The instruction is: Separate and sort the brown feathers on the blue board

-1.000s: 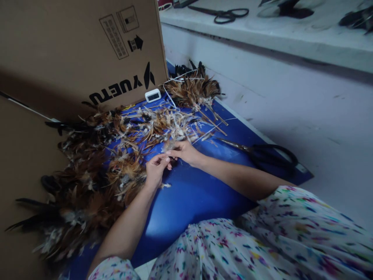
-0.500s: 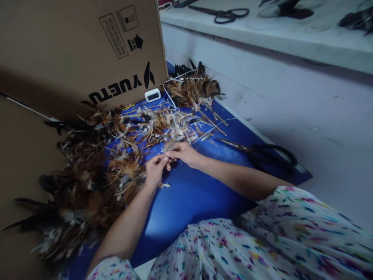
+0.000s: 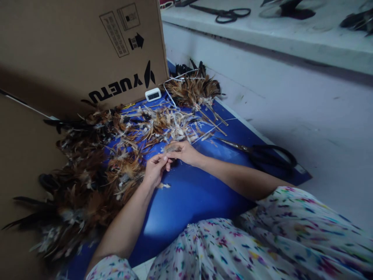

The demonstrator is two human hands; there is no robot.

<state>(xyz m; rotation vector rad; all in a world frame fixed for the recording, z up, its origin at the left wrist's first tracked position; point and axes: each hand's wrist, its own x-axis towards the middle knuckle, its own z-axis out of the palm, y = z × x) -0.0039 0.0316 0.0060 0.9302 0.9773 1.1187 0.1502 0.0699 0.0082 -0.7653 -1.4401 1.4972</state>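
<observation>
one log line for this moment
left hand: touching right hand; small grey feather tuft: in right hand; black-handled metal scissors: on blue surface

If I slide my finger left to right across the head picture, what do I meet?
Dark brown feather heap, bare left hand, bare right hand, long black-handled metal scissors on the blue tabletop.
</observation>
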